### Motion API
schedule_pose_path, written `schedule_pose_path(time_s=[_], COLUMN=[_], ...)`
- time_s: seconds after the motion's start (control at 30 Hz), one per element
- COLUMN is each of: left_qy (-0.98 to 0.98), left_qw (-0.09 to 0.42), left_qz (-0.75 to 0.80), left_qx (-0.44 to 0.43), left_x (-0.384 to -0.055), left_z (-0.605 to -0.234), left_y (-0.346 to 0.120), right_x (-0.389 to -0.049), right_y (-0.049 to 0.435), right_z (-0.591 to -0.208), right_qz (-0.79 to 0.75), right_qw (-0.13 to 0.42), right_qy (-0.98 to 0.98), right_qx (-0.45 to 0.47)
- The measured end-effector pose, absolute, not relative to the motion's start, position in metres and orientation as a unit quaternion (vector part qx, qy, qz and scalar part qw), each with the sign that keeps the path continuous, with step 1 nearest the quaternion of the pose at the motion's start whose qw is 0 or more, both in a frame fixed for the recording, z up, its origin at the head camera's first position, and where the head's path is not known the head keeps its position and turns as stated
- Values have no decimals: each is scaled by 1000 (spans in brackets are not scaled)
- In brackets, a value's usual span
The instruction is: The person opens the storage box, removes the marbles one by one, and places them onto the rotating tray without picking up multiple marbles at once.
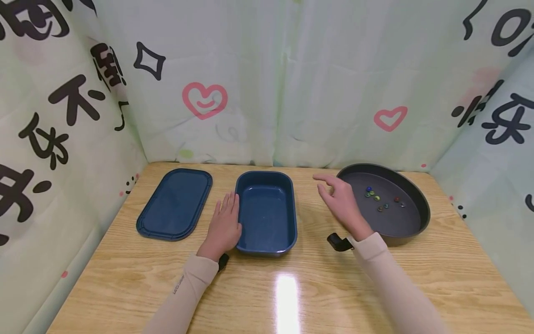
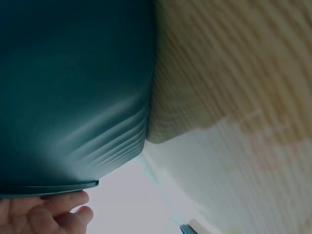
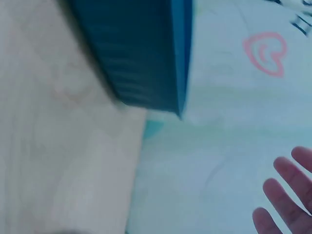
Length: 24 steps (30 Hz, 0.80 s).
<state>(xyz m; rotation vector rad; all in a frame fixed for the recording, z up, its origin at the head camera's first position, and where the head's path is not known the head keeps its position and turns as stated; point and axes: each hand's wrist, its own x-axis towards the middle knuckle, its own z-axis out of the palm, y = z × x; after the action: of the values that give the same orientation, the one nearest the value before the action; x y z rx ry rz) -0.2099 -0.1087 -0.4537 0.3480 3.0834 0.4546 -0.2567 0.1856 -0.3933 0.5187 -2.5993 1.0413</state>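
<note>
A deep blue rectangular container (image 1: 267, 215) stands on the table. Along its left rim rests my left hand (image 1: 221, 227), its fingers straight; the left wrist view shows fingertips (image 2: 73, 197) at the rim of the container (image 2: 73, 97). Between the container and a round dark pan (image 1: 400, 222), my right hand (image 1: 344, 204) is raised with nothing in it. Its fingers (image 3: 282, 197) are spread and apart from the container (image 3: 141, 58) in the right wrist view. Several small coloured glass marbles (image 1: 377, 198) lie inside the pan.
A flat blue lid (image 1: 175, 204) lies on the wooden table (image 1: 250, 297) left of the container. Printed curtains (image 1: 275, 83) hang behind the table and along both sides. A black wrist-camera piece (image 1: 340, 242) sticks out by the right wrist.
</note>
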Motion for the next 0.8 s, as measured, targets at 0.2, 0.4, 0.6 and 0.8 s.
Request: schedule_pose_path(time_s=[0.2, 0.4, 0.6, 0.8], left_qy=[982, 981, 979, 977], left_qw=[-5, -4, -6, -3], left_qz=[144, 142, 144, 151], left_qx=[118, 134, 146, 150], left_x=[-208, -207, -209, -210], left_z=[-454, -453, -453, -451], left_y=[-109, -109, -109, -107], right_x=[-265, -268, -274, -290], right_y=[216, 242, 264, 287], right_z=[-372, -358, -351, -351], right_qz=[417, 465, 493, 509], right_qw=[119, 90, 52, 21], right_qy=[-891, -870, -857, -850], right_qx=[136, 138, 137, 136])
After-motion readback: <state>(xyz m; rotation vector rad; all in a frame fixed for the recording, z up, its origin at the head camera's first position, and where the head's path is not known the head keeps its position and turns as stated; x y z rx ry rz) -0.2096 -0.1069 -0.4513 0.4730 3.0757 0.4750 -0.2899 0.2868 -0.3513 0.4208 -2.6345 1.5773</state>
